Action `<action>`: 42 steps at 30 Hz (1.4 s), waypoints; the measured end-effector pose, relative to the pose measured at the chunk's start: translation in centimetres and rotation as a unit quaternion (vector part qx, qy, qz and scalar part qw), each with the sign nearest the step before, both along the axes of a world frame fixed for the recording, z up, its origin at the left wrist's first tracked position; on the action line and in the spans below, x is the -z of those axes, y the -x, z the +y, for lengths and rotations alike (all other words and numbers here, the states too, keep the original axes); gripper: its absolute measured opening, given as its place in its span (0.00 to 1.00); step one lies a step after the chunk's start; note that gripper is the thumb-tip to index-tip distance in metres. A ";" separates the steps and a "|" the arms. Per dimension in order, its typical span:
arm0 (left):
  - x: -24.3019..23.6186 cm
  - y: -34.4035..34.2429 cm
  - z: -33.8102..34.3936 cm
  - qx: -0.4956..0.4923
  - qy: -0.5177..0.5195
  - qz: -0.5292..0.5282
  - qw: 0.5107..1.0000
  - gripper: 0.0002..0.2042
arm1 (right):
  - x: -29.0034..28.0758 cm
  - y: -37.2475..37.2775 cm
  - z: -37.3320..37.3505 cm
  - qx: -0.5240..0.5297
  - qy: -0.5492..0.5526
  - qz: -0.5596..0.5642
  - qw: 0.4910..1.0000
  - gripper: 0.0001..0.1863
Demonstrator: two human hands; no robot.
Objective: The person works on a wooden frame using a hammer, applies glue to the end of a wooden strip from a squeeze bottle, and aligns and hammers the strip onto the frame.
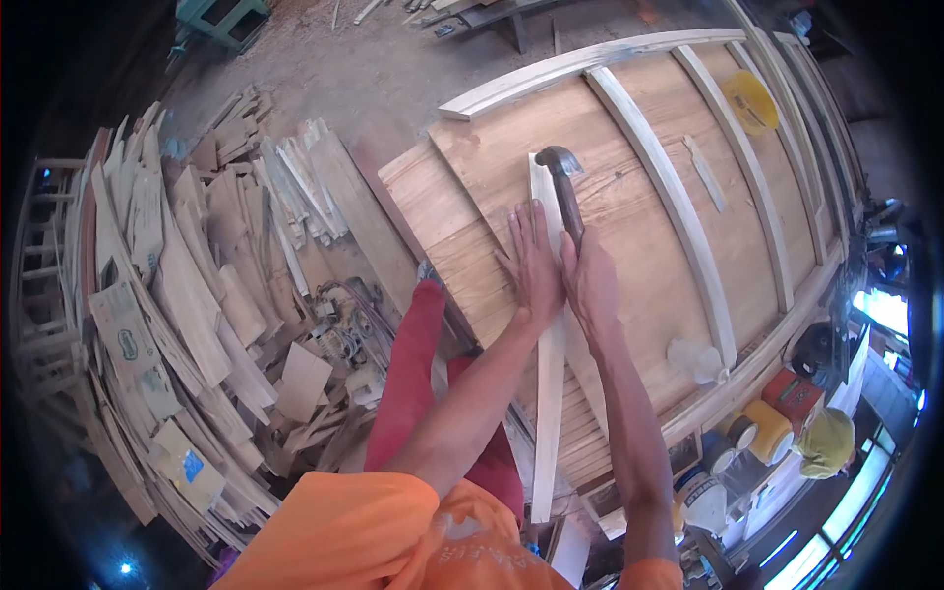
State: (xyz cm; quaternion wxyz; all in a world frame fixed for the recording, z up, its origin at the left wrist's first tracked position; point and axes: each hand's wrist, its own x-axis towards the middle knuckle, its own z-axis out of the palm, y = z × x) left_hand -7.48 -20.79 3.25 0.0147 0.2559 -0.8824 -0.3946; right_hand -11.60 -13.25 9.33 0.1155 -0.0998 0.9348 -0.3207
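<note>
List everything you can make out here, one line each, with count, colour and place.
Hammer: one, dark, in the right hand
Loose wooden strip: one, pale, under the left hand
Plywood panel: at least one sheet, tan, beneath the hands
Crossbars: at least three, pale, across the panel
Yellow round object: one, yellow, upper right
Cup-like object: one, translucent, right of the hands
Scrap wood: many, brown and pale, left
Tubs: several, orange-yellow and white, lower right
Red container: one, red, right
Teal object: one, teal, top left
Trousers: one pair, red, lower centre
Shirt: one, orange, bottom
Hands: two, bare, centre; left, right
</note>
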 end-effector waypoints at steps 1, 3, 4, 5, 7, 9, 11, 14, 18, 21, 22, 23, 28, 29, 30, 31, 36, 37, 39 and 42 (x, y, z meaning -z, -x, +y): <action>0.0 0.4 -0.4 -0.012 -0.001 -0.008 1.000 0.40 | 0.0 -0.1 -0.2 -0.002 0.003 0.002 1.000 0.16; -0.1 1.0 -0.7 -0.010 -0.002 -0.009 1.000 0.40 | -0.1 -0.5 -0.6 0.044 0.081 0.020 0.996 0.15; -0.2 0.7 -0.2 -0.002 -0.011 -0.016 1.000 0.40 | 0.3 -0.3 -0.1 0.046 0.079 0.019 0.996 0.15; -0.4 0.6 0.1 0.000 -0.014 -0.018 1.000 0.40 | 0.7 0.2 0.3 0.034 0.060 0.018 0.997 0.15; -0.3 0.7 0.0 -0.018 -0.008 0.001 1.000 0.43 | 0.7 0.3 0.5 0.021 0.045 0.020 0.999 0.15; -0.1 1.0 -0.6 -0.018 0.005 0.006 1.000 0.43 | 0.0 0.2 -0.1 0.053 0.084 0.008 0.995 0.16; -0.4 0.5 0.2 -0.009 0.005 0.003 1.000 0.43 | 0.0 0.7 0.5 0.037 0.045 0.006 0.998 0.17; -0.4 0.6 0.0 -0.010 0.008 -0.017 1.000 0.42 | 0.0 0.0 0.4 0.029 0.024 0.011 0.999 0.18; -0.3 0.2 0.3 0.000 0.002 -0.009 1.000 0.42 | 0.2 0.5 0.4 0.006 0.017 0.015 1.000 0.18; -0.2 0.7 -0.2 -0.004 0.003 0.003 1.000 0.42 | 0.3 -0.3 0.1 0.042 0.069 0.030 0.996 0.17; -0.4 0.6 0.0 0.003 0.004 -0.001 1.000 0.42 | 0.4 0.0 0.3 0.044 0.069 0.029 0.996 0.17; -0.5 0.5 0.1 0.004 0.004 -0.003 1.000 0.42 | 0.4 0.8 0.5 0.031 0.048 0.017 0.998 0.17; -0.3 0.7 -0.3 0.000 0.026 0.000 1.000 0.45 | -0.3 0.1 0.5 0.049 0.036 0.021 0.998 0.17; -0.4 0.6 0.3 0.004 0.021 0.001 1.000 0.45 | -0.2 0.8 0.6 0.026 0.008 0.033 0.999 0.17; -0.6 0.4 0.9 -0.006 0.007 -0.002 1.000 0.46 | -0.1 1.1 1.0 0.002 -0.021 0.044 0.999 0.17; -0.7 0.4 0.5 -0.023 0.002 -0.005 1.000 0.46 | -0.3 0.9 0.7 0.001 -0.017 0.045 0.999 0.17; -0.9 0.1 -0.4 -0.003 -0.001 -0.011 1.000 0.44 | -2.1 -0.3 -0.5 0.066 0.085 0.018 0.994 0.16; -1.0 0.4 -0.3 -0.001 -0.001 -0.004 1.000 0.45 | -1.8 -0.2 -0.2 0.068 0.083 0.020 0.994 0.16; -1.3 0.9 0.3 -0.003 -0.013 0.002 1.000 0.45 | -1.2 -0.3 0.4 0.075 0.100 0.032 0.992 0.15; -1.0 0.7 0.0 -0.012 -0.015 -0.002 1.000 0.45 | -1.8 -0.9 -0.2 0.076 0.110 0.046 0.990 0.15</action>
